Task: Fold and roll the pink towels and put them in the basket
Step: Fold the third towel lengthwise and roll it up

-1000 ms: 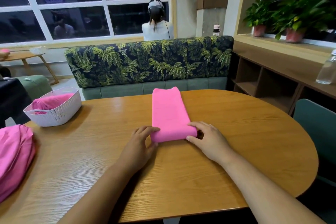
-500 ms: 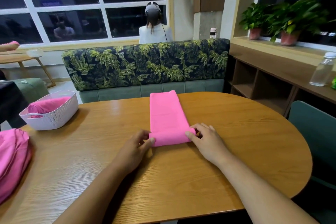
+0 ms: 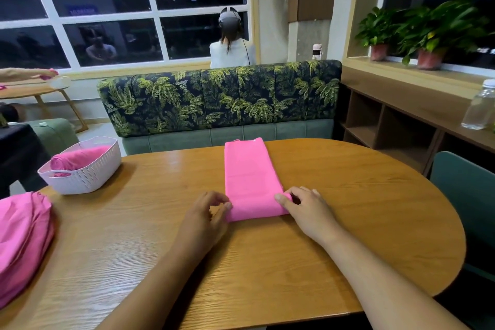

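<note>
A pink towel (image 3: 250, 177), folded into a long narrow strip, lies on the wooden table (image 3: 348, 209) and points away from me. Its near end is turned up into a short roll. My left hand (image 3: 206, 218) pinches the left end of that roll with curled fingers. My right hand (image 3: 308, 207) grips the right end, thumb on top. A white perforated basket (image 3: 85, 174) stands at the table's far left with a rolled pink towel (image 3: 75, 159) inside. A heap of pink towels (image 3: 21, 238) lies at the left edge.
A palm-print sofa (image 3: 222, 99) backs the far side of the table, and a person sits behind it. A teal chair (image 3: 466, 195) stands at the right. Wooden shelves with a water bottle (image 3: 479, 108) and potted plants (image 3: 428, 32) line the right wall.
The roll at the towel's near end has grown and moved a little away from me, and both hands have moved forward with it. The flat part of the strip is shorter.
</note>
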A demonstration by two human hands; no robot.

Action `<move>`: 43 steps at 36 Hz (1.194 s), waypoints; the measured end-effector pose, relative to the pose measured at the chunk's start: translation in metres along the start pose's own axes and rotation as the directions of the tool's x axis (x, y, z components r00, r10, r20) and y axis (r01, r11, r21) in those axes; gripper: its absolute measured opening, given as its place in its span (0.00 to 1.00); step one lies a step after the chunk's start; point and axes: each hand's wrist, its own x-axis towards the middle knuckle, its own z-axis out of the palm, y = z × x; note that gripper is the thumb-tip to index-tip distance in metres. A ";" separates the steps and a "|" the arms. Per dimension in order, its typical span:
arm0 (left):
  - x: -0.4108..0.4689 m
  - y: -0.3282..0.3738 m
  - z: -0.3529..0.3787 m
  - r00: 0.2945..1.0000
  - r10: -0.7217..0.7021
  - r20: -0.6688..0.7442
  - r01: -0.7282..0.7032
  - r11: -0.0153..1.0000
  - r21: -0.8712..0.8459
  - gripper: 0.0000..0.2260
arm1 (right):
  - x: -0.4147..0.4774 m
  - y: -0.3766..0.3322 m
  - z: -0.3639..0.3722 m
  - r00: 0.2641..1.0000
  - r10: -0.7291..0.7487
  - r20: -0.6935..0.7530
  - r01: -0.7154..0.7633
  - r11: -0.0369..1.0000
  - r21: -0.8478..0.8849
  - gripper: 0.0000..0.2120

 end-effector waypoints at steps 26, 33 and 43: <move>0.004 0.002 0.000 0.959 -0.112 0.261 0.103 0.993 0.050 0.13 | 0.001 0.002 0.000 0.993 -0.010 -0.118 0.026 0.990 0.136 0.19; 0.019 0.007 0.015 0.958 -0.177 0.224 0.168 0.984 0.057 0.18 | -0.009 -0.002 0.000 0.957 -0.195 -0.216 0.209 0.977 0.047 0.06; 0.010 0.013 0.025 0.978 -0.202 -0.041 0.205 0.976 0.073 0.12 | -0.012 -0.010 -0.010 0.994 -0.076 -0.077 0.082 0.993 0.080 0.19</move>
